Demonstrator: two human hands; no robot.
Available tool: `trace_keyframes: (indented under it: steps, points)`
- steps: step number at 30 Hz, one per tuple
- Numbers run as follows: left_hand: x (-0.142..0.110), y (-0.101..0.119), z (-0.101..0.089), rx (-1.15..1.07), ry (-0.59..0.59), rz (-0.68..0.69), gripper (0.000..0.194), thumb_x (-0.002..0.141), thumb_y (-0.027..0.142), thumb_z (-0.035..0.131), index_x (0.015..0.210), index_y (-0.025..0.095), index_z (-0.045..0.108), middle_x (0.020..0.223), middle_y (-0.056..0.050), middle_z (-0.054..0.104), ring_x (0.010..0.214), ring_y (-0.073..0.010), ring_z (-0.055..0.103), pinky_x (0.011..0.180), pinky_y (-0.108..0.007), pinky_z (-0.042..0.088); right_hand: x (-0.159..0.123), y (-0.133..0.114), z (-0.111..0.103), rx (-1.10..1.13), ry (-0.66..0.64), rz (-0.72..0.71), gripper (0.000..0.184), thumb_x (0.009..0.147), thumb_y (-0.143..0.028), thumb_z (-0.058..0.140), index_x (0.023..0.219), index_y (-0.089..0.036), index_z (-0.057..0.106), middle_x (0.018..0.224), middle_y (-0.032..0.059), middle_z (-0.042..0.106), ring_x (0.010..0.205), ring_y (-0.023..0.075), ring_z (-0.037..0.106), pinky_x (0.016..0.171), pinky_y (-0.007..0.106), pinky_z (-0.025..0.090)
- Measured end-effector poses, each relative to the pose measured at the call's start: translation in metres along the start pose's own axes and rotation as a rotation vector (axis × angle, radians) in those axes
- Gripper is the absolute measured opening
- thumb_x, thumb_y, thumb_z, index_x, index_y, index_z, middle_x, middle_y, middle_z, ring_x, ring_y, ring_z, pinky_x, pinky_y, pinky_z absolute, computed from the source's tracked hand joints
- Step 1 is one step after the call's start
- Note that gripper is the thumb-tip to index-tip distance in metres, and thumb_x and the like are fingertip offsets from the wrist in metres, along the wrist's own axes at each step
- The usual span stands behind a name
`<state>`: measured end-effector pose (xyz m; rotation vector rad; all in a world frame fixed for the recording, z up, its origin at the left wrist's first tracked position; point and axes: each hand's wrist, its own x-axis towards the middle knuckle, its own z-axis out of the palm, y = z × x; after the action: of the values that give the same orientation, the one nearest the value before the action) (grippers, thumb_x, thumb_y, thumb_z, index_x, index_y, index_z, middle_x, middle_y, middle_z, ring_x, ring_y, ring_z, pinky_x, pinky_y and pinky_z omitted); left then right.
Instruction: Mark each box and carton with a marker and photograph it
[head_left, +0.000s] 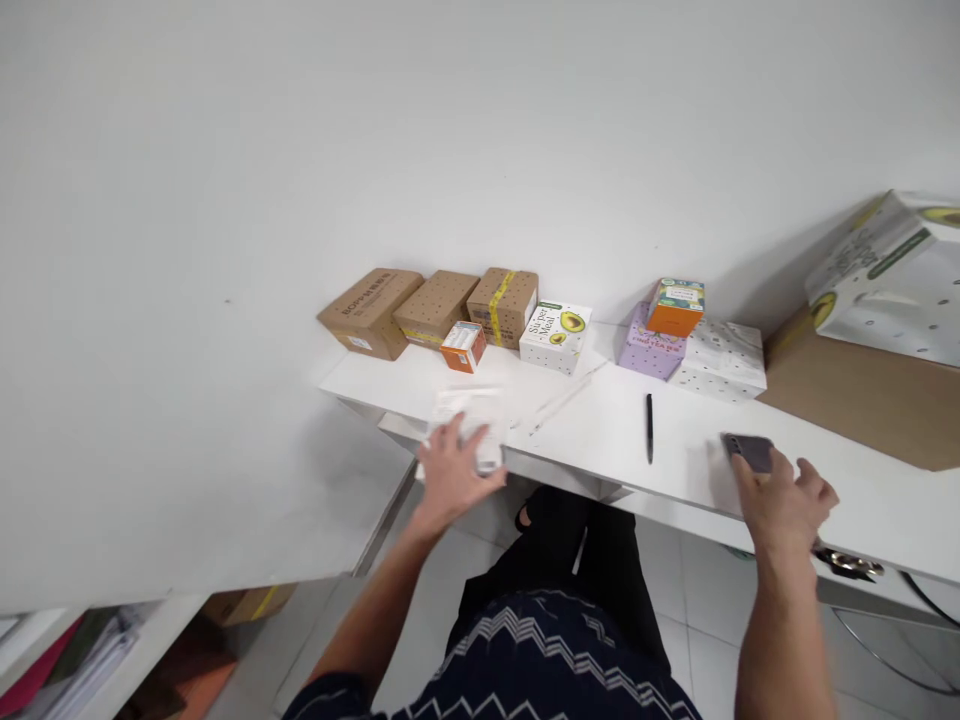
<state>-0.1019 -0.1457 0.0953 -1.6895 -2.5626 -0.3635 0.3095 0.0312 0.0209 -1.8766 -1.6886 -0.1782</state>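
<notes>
My left hand (454,478) rests with its fingers spread over a white printed paper (480,402) at the front edge of the desk. The hand hides part of the print. At the right, my right hand (786,505) has its thumb and index finger at opposite sides of a dark smartphone (752,450), the other fingers held apart. Whether the phone lies flat or is slightly lifted is hard to see. A black pen (650,428) lies on the desk between my hands. A small orange-and-white box (463,347) stands just beyond the paper.
Several brown cartons (375,310) and a white avocado-printed box (555,338) line the wall. An orange box (676,308) sits on a purple box (649,345) beside a white dotted box (720,362). A large carton (855,390) bears another avocado-printed box (892,275).
</notes>
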Motion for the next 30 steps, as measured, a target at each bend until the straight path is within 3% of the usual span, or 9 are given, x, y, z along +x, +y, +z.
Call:
trace_keyframes:
  steps: [2,7,12,17,20,23,26,28,30]
  points:
    - [0.013,-0.04,-0.004,0.055,0.047,-0.127,0.064,0.066,0.057,0.069,0.125,0.033,0.059,0.148,-0.007,0.033,0.126,-0.0417,0.032,0.098,-0.06,0.034,0.003,-0.026,0.002,0.104,0.051,-0.107,0.053,0.085,-0.054,0.045,0.112,-0.012,0.063,0.115,0.0219,0.058,0.112,0.0369,0.05,0.094,0.056,0.037]
    - [0.079,-0.11,-0.009,0.083,0.072,-0.277,0.058,0.074,0.057,0.061,0.126,0.03,0.057,0.144,-0.01,0.037,0.126,-0.0392,0.033,0.097,-0.062,0.034,0.011,-0.124,0.02,0.33,-0.12,-0.323,0.043,0.089,-0.045,0.044,0.112,-0.014,0.064,0.114,0.0184,0.059,0.108,0.0312,0.052,0.092,0.047,0.043]
    - [0.134,-0.138,-0.011,0.056,-0.052,-0.157,0.058,0.079,0.055,0.058,0.131,0.03,0.051,0.144,-0.011,0.039,0.128,-0.0379,0.031,0.099,-0.063,0.029,0.027,-0.219,0.057,0.36,-0.363,-0.526,0.047,0.091,-0.038,0.043,0.131,-0.018,0.054,0.141,0.0175,0.045,0.115,0.0374,0.046,0.093,0.055,0.041]
    - [0.139,-0.147,-0.016,0.057,-0.132,-0.112,0.06,0.08,0.055,0.056,0.135,0.032,0.046,0.146,-0.009,0.037,0.131,-0.0367,0.03,0.102,-0.063,0.025,0.048,-0.268,0.096,0.326,-0.477,-0.574,0.055,0.088,-0.046,0.051,0.139,-0.025,0.044,0.155,0.0088,0.028,0.119,0.0383,0.044,0.094,0.056,0.039]
    - [0.13,-0.142,-0.02,0.07,-0.105,-0.122,0.061,0.08,0.056,0.056,0.135,0.032,0.047,0.148,-0.009,0.036,0.135,-0.0375,0.024,0.105,-0.063,0.02,0.047,-0.266,0.102,0.317,-0.543,-0.604,0.057,0.089,-0.045,0.05,0.14,-0.021,0.041,0.154,0.0114,0.029,0.12,0.0359,0.046,0.096,0.052,0.039]
    - [0.12,-0.118,-0.012,0.011,0.117,-0.094,0.054,0.081,0.051,0.057,0.129,0.024,0.054,0.142,-0.011,0.043,0.136,-0.0342,0.026,0.11,-0.055,0.019,0.033,-0.25,0.094,0.33,-0.543,-0.658,0.057,0.09,-0.04,0.049,0.141,-0.015,0.04,0.153,0.0149,0.03,0.126,0.0347,0.044,0.102,0.05,0.036]
    - [0.112,-0.071,0.013,-0.27,0.28,0.066,0.044,0.09,0.045,0.043,0.119,0.016,0.06,0.126,-0.013,0.057,0.124,-0.0236,0.044,0.11,-0.041,0.028,0.014,-0.234,0.077,0.341,-0.518,-0.679,0.058,0.09,-0.038,0.05,0.14,-0.011,0.041,0.152,0.0171,0.031,0.132,0.0342,0.04,0.107,0.05,0.033]
    - [0.111,-0.031,0.034,-0.479,0.258,0.143,0.047,0.091,0.046,0.042,0.121,0.015,0.058,0.125,-0.013,0.059,0.122,-0.022,0.048,0.108,-0.037,0.033,0.001,-0.227,0.065,0.352,-0.496,-0.671,0.058,0.089,-0.039,0.052,0.139,-0.011,0.044,0.151,0.0182,0.033,0.131,0.0352,0.041,0.107,0.051,0.034]
    - [0.111,0.005,0.053,-0.664,0.171,0.133,0.051,0.09,0.049,0.043,0.128,0.016,0.053,0.131,-0.014,0.056,0.123,-0.0229,0.049,0.106,-0.038,0.037,-0.013,-0.22,0.052,0.383,-0.475,-0.667,0.057,0.088,-0.04,0.053,0.137,-0.012,0.046,0.149,0.0185,0.037,0.129,0.0357,0.043,0.105,0.053,0.035]
